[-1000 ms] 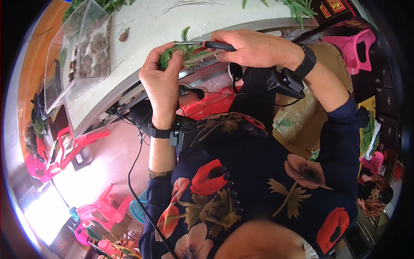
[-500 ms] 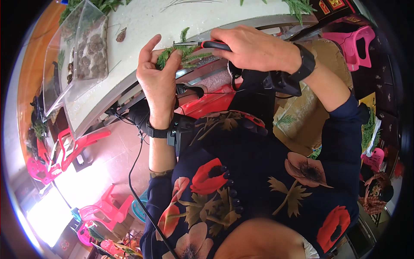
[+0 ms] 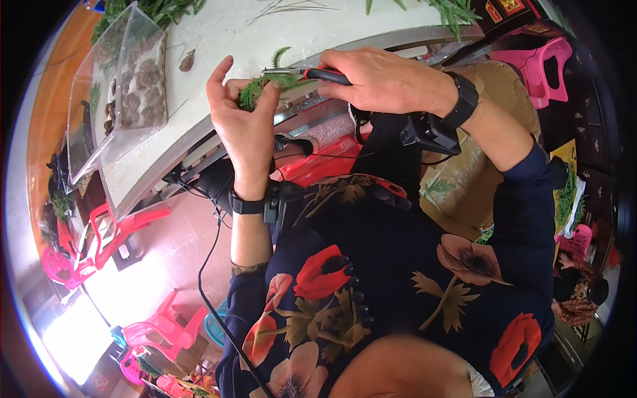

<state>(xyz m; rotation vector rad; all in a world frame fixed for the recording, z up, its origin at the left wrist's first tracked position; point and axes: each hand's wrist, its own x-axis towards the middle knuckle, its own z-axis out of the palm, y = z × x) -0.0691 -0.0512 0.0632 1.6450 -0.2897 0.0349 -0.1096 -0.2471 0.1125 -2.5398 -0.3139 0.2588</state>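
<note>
My left hand (image 3: 244, 123) pinches a small bunch of green evergreen sprigs (image 3: 251, 95) between thumb and fingers, with the index finger raised. Wrapped round a pair of pliers (image 3: 326, 75) with red and black handles is my right hand (image 3: 385, 81). The slim metal jaws of the pliers point left and lie across the top of the sprigs, near my left fingertips. What the jaws grip, if anything, is too small to tell. Both hands are above the near edge of the white table (image 3: 219, 33).
A clear plastic box (image 3: 142, 73) with pinecones stands at the table's left. Near it lies a loose pinecone (image 3: 188, 61). Thin wires (image 3: 292, 8) and more greenery (image 3: 454, 13) are farther back. Pink stools (image 3: 541, 69) and a cardboard box (image 3: 507, 86) stand around me.
The pliers and my right hand have shifted slightly left. The sprigs have turned a little in my left hand, and fewer fronds stick out to the right.
</note>
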